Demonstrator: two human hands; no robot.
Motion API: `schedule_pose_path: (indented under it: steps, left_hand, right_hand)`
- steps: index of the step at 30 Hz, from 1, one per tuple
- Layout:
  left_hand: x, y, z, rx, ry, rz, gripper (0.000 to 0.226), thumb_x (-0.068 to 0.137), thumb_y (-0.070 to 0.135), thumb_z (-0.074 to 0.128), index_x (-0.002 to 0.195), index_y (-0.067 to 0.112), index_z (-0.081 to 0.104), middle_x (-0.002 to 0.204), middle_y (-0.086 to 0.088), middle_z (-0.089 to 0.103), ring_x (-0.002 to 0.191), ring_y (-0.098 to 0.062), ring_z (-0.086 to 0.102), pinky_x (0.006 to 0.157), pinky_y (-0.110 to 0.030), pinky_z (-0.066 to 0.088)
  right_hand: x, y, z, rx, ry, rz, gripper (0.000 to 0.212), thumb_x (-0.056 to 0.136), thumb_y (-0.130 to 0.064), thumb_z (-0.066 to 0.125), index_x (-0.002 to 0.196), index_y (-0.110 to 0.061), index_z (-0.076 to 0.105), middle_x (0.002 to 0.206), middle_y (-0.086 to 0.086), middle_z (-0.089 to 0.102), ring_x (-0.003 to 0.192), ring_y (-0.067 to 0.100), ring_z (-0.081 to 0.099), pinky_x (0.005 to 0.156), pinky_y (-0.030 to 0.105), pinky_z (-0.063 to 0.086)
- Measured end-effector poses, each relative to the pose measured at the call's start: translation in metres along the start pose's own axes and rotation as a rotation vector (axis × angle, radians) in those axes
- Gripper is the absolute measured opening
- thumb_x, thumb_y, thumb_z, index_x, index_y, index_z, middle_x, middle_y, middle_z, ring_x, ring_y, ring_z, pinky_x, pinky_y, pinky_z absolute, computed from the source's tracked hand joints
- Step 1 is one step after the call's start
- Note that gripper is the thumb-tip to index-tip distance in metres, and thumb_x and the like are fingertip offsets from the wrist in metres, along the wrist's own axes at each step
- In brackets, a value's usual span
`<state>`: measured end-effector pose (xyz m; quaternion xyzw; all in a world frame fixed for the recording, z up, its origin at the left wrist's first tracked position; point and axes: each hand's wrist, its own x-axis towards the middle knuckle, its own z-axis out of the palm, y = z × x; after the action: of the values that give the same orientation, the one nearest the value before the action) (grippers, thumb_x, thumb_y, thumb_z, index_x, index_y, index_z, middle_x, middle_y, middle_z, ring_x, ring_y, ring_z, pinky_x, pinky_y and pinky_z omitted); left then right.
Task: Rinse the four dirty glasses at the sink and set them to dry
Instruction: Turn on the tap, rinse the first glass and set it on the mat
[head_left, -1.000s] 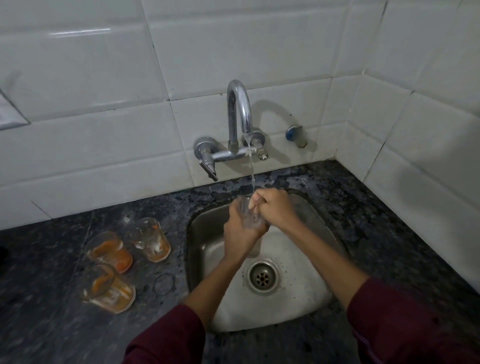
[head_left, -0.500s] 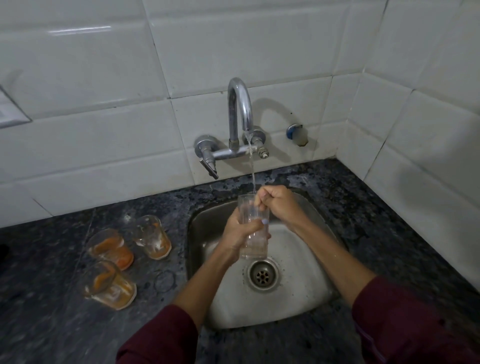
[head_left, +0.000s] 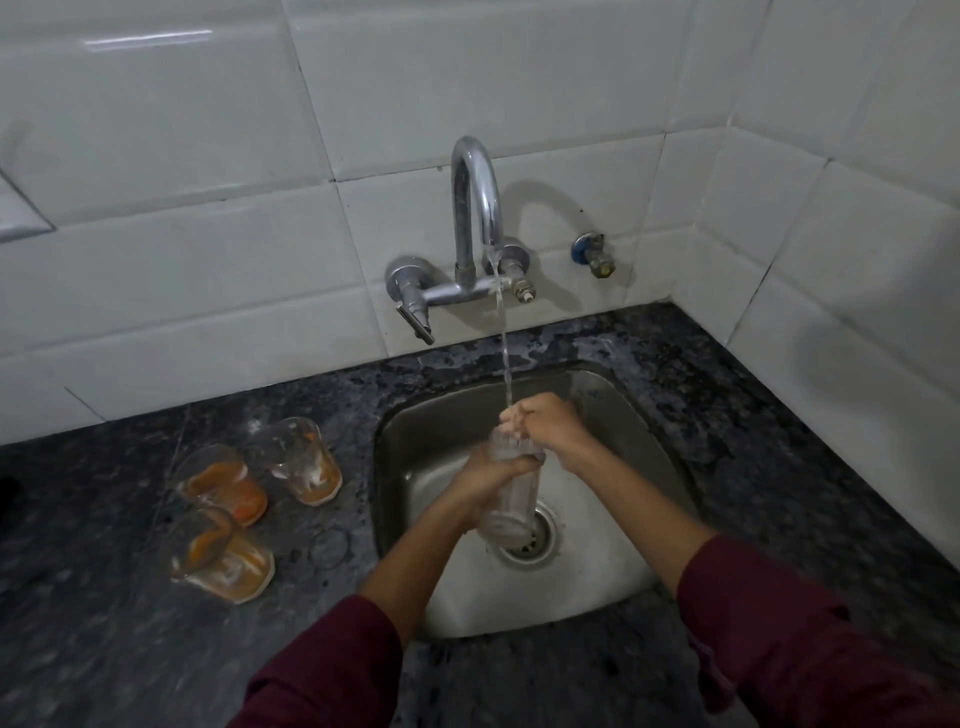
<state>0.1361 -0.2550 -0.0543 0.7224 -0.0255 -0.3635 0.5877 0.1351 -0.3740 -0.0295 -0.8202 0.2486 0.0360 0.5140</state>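
Observation:
Over the steel sink (head_left: 410, 431) my left hand (head_left: 480, 480) grips a clear glass (head_left: 511, 512) upright around its middle. My right hand (head_left: 548, 423) is at the glass's mouth with its fingers curled down into it. Water runs from the chrome tap (head_left: 475, 208) onto my right hand and the rim. Three dirty glasses with orange residue stand on the dark counter left of the sink: one at the back (head_left: 304, 460), one further left (head_left: 218, 483), one nearest me (head_left: 218, 556).
The dark granite counter (head_left: 104, 623) surrounds the sink, wet behind it. White tiled walls rise behind and to the right. A small blue-capped valve (head_left: 592, 254) sticks out of the wall right of the tap. The drain (head_left: 537, 540) lies under the glass.
The glass has stayed under the stream while my left hand shifted its hold on it. My right hand's fingers moved back down into the glass's mouth.

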Motion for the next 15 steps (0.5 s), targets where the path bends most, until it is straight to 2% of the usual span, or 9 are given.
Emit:
schedule_pose_path:
  steps: [2,4,5,7,9,11,12,13,15]
  left_hand:
    - [0.004,-0.013,-0.003,-0.135,-0.092,-0.180,0.055,0.073,0.032,0.079,0.120,0.012,0.060,0.112,-0.017,0.067,0.100,-0.029,0.065,0.086,-0.043,0.054]
    - [0.014,-0.027,-0.007,-0.220,-0.148,-0.300,0.081,0.057,0.039,0.087,0.127,0.013,0.056,0.121,-0.018,0.063,0.105,-0.033,0.064,0.091,-0.049,0.052]
    - [0.019,-0.033,-0.009,-0.241,-0.162,-0.337,0.082,0.055,0.040,0.088,0.126,0.013,0.058,0.118,-0.016,0.064,0.101,-0.031,0.065,0.090,-0.047,0.053]
    - [0.018,-0.033,-0.010,-0.321,-0.213,-0.363,0.062,0.065,0.037,0.082,0.116,0.009,0.063,0.103,-0.014,0.065,0.089,-0.025,0.064,0.086,-0.042,0.052]
    - [0.018,-0.034,-0.012,-0.392,-0.278,-0.369,0.047,0.072,0.035,0.076,0.109,0.009,0.064,0.095,-0.012,0.063,0.084,-0.022,0.061,0.089,-0.038,0.048]
    - [0.021,-0.032,-0.012,-0.414,-0.308,-0.372,0.046,0.074,0.036,0.075,0.111,0.010,0.064,0.095,-0.012,0.062,0.085,-0.022,0.060,0.090,-0.038,0.049]
    - [0.021,-0.029,-0.012,-0.400,-0.298,-0.357,0.043,0.078,0.037,0.072,0.111,0.011,0.064,0.096,-0.013,0.062,0.083,-0.023,0.060,0.084,-0.037,0.052]
    - [0.021,-0.028,-0.011,-0.372,-0.250,-0.317,0.039,0.083,0.039,0.067,0.111,0.011,0.063,0.097,-0.015,0.064,0.082,-0.023,0.061,0.078,-0.037,0.054]
    - [0.023,-0.027,-0.009,-0.343,-0.133,-0.180,0.040,0.091,0.044,0.057,0.116,0.014,0.060,0.112,-0.019,0.063,0.089,-0.025,0.062,0.081,-0.041,0.054]
  right_hand:
    - [0.004,0.012,0.005,0.097,-0.060,0.094,0.025,0.088,0.004,0.047,0.103,0.004,0.067,0.085,0.010,0.068,0.069,0.015,0.061,0.050,0.018,0.047]
    - [0.007,0.021,0.008,0.165,-0.080,0.149,0.024,0.089,0.006,0.046,0.102,0.007,0.065,0.075,0.011,0.064,0.061,0.014,0.059,0.046,0.020,0.045]
    - [0.008,0.025,0.010,0.187,-0.075,0.161,0.024,0.088,0.007,0.045,0.101,0.007,0.065,0.072,0.011,0.063,0.060,0.015,0.058,0.048,0.021,0.045]
    - [0.008,0.030,0.012,0.230,-0.060,0.175,0.024,0.089,0.008,0.043,0.102,0.011,0.064,0.071,0.012,0.061,0.060,0.015,0.057,0.048,0.020,0.048]
    - [0.008,0.034,0.013,0.275,-0.054,0.175,0.024,0.090,0.008,0.043,0.104,0.013,0.062,0.077,0.016,0.062,0.063,0.016,0.058,0.051,0.019,0.051]
    - [0.009,0.035,0.012,0.293,-0.057,0.163,0.024,0.090,0.007,0.044,0.106,0.012,0.062,0.083,0.017,0.063,0.066,0.016,0.059,0.058,0.021,0.052]
    - [0.009,0.035,0.011,0.312,-0.060,0.155,0.024,0.090,0.006,0.045,0.107,0.011,0.062,0.083,0.016,0.063,0.066,0.016,0.059,0.059,0.021,0.053]
    - [0.009,0.034,0.010,0.345,-0.063,0.143,0.024,0.090,0.005,0.046,0.108,0.010,0.062,0.083,0.015,0.063,0.066,0.015,0.059,0.058,0.020,0.053]
    - [0.006,0.031,0.009,0.428,-0.026,0.076,0.025,0.090,0.004,0.047,0.109,0.003,0.064,0.092,0.013,0.065,0.075,0.015,0.061,0.064,0.021,0.053]
